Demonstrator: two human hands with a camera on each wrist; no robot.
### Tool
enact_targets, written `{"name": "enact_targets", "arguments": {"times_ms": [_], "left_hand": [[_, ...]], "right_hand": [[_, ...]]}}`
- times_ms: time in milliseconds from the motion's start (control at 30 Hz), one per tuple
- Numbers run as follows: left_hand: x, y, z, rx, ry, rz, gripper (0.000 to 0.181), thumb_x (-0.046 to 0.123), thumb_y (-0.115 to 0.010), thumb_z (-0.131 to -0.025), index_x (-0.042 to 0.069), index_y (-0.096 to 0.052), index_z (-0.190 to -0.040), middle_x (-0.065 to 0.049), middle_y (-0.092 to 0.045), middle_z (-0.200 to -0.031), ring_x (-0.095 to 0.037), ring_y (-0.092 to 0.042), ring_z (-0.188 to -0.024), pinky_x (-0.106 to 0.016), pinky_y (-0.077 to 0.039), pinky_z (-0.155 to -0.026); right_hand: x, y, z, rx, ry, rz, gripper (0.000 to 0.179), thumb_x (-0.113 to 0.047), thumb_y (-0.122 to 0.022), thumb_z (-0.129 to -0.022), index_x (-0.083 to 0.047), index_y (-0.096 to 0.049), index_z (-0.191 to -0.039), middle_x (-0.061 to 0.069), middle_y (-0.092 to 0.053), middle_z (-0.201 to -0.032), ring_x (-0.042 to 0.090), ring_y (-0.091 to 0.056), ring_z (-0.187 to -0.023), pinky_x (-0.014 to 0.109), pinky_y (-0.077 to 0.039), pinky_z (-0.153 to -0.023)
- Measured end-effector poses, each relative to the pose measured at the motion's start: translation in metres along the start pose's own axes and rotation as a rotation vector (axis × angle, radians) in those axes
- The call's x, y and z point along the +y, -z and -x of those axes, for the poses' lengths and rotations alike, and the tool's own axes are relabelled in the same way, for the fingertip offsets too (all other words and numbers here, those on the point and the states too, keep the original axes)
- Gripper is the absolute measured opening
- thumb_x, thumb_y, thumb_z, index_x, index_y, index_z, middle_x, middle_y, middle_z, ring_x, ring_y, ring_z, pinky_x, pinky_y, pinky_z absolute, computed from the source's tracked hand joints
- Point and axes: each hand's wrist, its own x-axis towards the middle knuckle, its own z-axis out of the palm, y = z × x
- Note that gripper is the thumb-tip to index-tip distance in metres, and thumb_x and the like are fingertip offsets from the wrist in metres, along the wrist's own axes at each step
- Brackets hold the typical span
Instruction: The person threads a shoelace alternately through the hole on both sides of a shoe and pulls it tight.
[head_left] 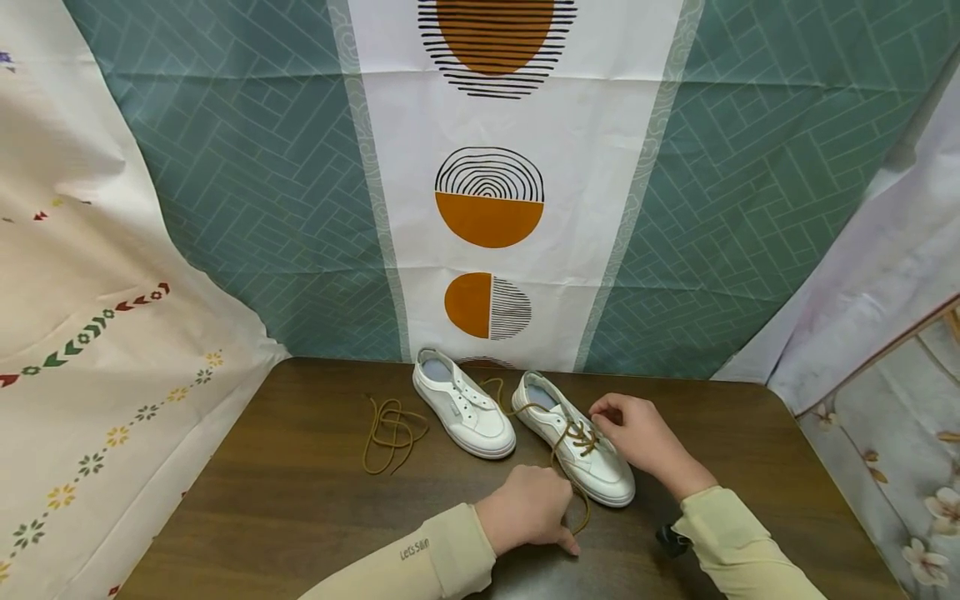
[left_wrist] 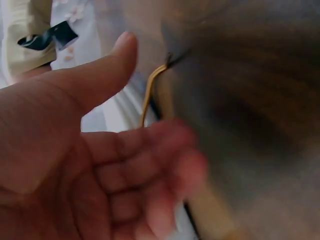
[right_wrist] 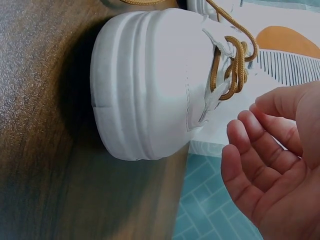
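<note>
The right white lace-up shoe (head_left: 600, 471) has a brown shoelace (right_wrist: 234, 70) threaded through its front eyelets, with long ends trailing off. Just beside its lacing is my right hand (head_left: 637, 429), thumb and index fingertips close together and other fingers loosely bent. In the right wrist view nothing shows between those fingertips. My left hand (head_left: 528, 504) hovers near the shoe's toe. The left wrist view shows its thumb stretched out and its fingers loosely curled, holding nothing. One lace end (left_wrist: 148, 95) appears behind that hand.
Another white shoe (head_left: 465, 408) without a lace sits to the left. A loose brown shoelace (head_left: 393, 429) lies tangled beside it on the dark wooden table (head_left: 300, 500). A patterned cloth (head_left: 487, 117) hangs behind the table, with other cloths on both sides.
</note>
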Motion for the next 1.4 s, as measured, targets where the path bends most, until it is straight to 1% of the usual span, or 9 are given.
{"name": "enact_targets", "arguments": {"times_ms": [133, 267, 400, 600, 733, 967, 1200, 1333, 1400], "left_hand": [[0.002, -0.005, 0.0, -0.055, 0.038, -0.054, 0.048, 0.071, -0.071, -0.058, 0.025, -0.063, -0.068, 0.007, -0.068, -0.074, -0.014, -0.064, -0.069, -0.034, -0.049, -0.055], [0.003, -0.007, 0.0, -0.036, 0.016, -0.087, 0.028, 0.049, -0.077, -0.068, 0.024, -0.064, -0.068, 0.007, -0.067, -0.072, -0.01, -0.063, -0.065, -0.034, -0.049, -0.052], [0.003, -0.007, 0.0, -0.028, 0.005, -0.102, 0.012, 0.028, -0.073, -0.075, 0.024, -0.064, -0.069, 0.007, -0.067, -0.071, -0.009, -0.062, -0.063, -0.034, -0.05, -0.05], [-0.005, -0.004, 0.001, -0.01, -0.01, -0.047, 0.013, 0.024, -0.073, -0.073, 0.023, -0.061, -0.068, 0.005, -0.067, -0.074, -0.011, -0.063, -0.066, -0.034, -0.049, -0.051], [-0.016, 0.004, 0.0, 0.07, 0.003, 0.01, 0.015, 0.021, -0.074, -0.07, 0.02, -0.06, -0.066, 0.002, -0.065, -0.069, -0.013, -0.062, -0.062, -0.032, -0.047, -0.048], [-0.041, 0.025, -0.002, 0.224, 0.027, 0.207, 0.022, 0.004, -0.065, -0.074, 0.016, -0.053, -0.06, 0.0, -0.059, -0.06, -0.008, -0.052, -0.05, -0.025, -0.039, -0.043], [-0.06, 0.042, -0.005, 0.346, 0.055, 0.288, 0.033, 0.008, -0.064, -0.074, 0.018, -0.044, -0.049, 0.007, -0.043, -0.05, -0.006, -0.038, -0.047, -0.023, -0.034, -0.042], [-0.068, 0.046, -0.009, 0.403, 0.061, 0.373, 0.031, 0.008, -0.062, -0.078, 0.019, -0.052, -0.051, 0.011, -0.04, -0.047, -0.004, -0.037, -0.045, -0.019, -0.032, -0.042], [-0.07, 0.047, -0.012, 0.442, 0.059, 0.416, 0.025, 0.009, -0.062, -0.081, 0.019, -0.059, -0.058, 0.012, -0.046, -0.051, -0.002, -0.04, -0.047, -0.017, -0.034, -0.045]], "right_hand": [[0.0, -0.001, -0.001, -0.001, 0.001, 0.001, 0.012, -0.021, -0.062, -0.09, -0.015, -0.068, -0.098, -0.006, -0.067, -0.09, 0.011, -0.06, -0.082, 0.031, -0.048, -0.071], [-0.001, 0.0, -0.001, 0.004, 0.002, -0.002, 0.012, -0.021, -0.062, -0.089, -0.015, -0.068, -0.096, -0.006, -0.067, -0.088, 0.011, -0.058, -0.079, 0.031, -0.047, -0.069], [-0.002, 0.0, -0.002, 0.009, 0.008, -0.001, 0.011, -0.021, -0.062, -0.089, -0.014, -0.068, -0.096, -0.006, -0.067, -0.087, 0.01, -0.057, -0.077, 0.029, -0.046, -0.067], [-0.002, 0.001, -0.003, 0.011, 0.013, -0.004, 0.012, -0.021, -0.062, -0.089, -0.014, -0.068, -0.096, -0.006, -0.066, -0.086, 0.01, -0.057, -0.076, 0.029, -0.047, -0.068], [-0.004, 0.001, -0.004, 0.012, 0.015, -0.002, 0.011, -0.021, -0.062, -0.088, -0.014, -0.068, -0.096, -0.006, -0.066, -0.085, 0.01, -0.056, -0.075, 0.028, -0.046, -0.066], [-0.007, 0.002, -0.004, 0.013, 0.01, 0.003, 0.012, -0.021, -0.062, -0.088, -0.013, -0.068, -0.095, -0.006, -0.065, -0.083, 0.011, -0.055, -0.073, 0.027, -0.045, -0.065], [-0.012, 0.002, -0.005, 0.026, 0.014, -0.015, 0.008, -0.021, -0.063, -0.088, -0.018, -0.067, -0.094, -0.006, -0.067, -0.086, 0.009, -0.057, -0.075, 0.027, -0.046, -0.066], [-0.019, 0.002, -0.003, 0.027, 0.064, -0.077, 0.016, -0.025, -0.064, -0.089, -0.019, -0.068, -0.103, -0.01, -0.065, -0.091, 0.009, -0.057, -0.075, 0.024, -0.047, -0.063], [-0.025, 0.002, -0.003, 0.005, 0.093, -0.13, 0.022, -0.028, -0.064, -0.088, -0.021, -0.068, -0.109, -0.011, -0.064, -0.095, 0.01, -0.058, -0.074, 0.024, -0.048, -0.061]]}}
